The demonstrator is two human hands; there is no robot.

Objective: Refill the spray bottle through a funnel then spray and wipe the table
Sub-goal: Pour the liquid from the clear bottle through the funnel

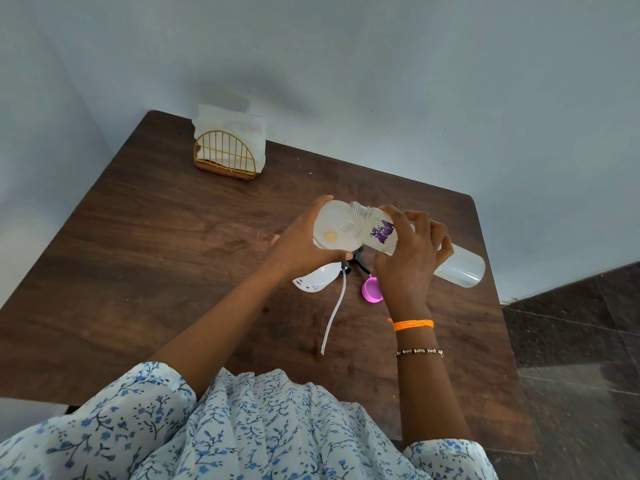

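Tipping a long clear refill bottle (426,251) with my right hand (412,258), I hold its open threaded neck over the wide mouth of a translucent white funnel (334,225), near the right edge of the brown wooden table (156,237). My right fingers (429,230) are wrapped over the bottle's shoulder just behind a purple printed label, and its closed base points away toward the table's far right corner. The plastic is see-through and a little cloudy; I cannot tell how much liquid is inside. My left hand (301,244) is curled around the funnel's rim, thumb on the near side and fingertips at the far side, holding it steady. A small pale yellowish spot shows at the funnel's bottom. Below my left hand part of a rounded white spray bottle (317,278) with small dark marks peeks out; whether the funnel's spout sits in it is hidden. Lying on the table just beside it is the black spray head (356,259) with its white dip tube (334,310) trailing toward the near edge. A pink cap (370,289) rests open side up beside my right wrist. At the far left corner stands a gold wire napkin holder (225,157) filled with white napkins (232,128).
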